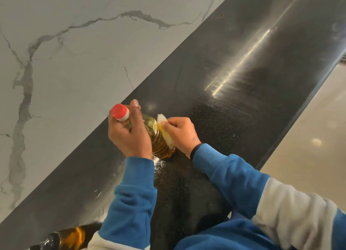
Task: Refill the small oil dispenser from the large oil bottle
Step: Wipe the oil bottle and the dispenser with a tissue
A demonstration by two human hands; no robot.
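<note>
The large oil bottle (159,143) is clear ribbed plastic with yellow oil inside and stands on the black counter (234,85). A red cap (119,111) is on its top. My left hand (129,133) grips the bottle by its neck, just under the cap. My right hand (182,135) pinches a small white tissue (164,130) and holds it against the bottle's right side. The small oil dispenser (69,238), dark glass with amber oil, shows at the bottom left edge, partly hidden by my left sleeve.
A grey-veined marble wall (65,62) runs along the counter's far side. The counter's near edge (299,118) drops to a beige floor at the right. A glossy wet-looking patch (159,165) lies by the bottle's base.
</note>
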